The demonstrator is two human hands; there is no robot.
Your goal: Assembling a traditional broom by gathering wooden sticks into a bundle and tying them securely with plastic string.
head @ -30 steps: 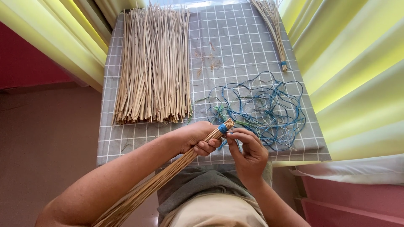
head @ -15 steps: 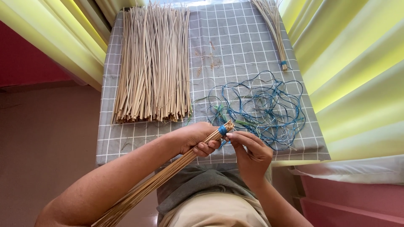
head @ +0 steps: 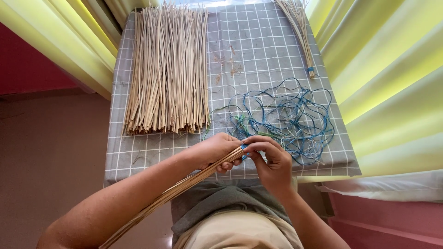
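Gripping a thin stick bundle (head: 184,184) at lower centre, the left hand (head: 214,152) is steadying it. The right hand (head: 272,161) is pinching blue cord (head: 243,148) at its tip, near the cord tangle (head: 286,117).

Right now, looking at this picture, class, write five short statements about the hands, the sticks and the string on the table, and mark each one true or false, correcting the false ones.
1. The left hand grips a thin bundle of sticks. True.
2. The right hand rests flat on the big pile of sticks. False: it pinches the bound end of the thin bundle.
3. A tangle of blue string lies on the checked cloth. True.
4. The checked cloth is red. False: it is grey with white lines.
5. A second tied bundle lies at the far right of the cloth. True.
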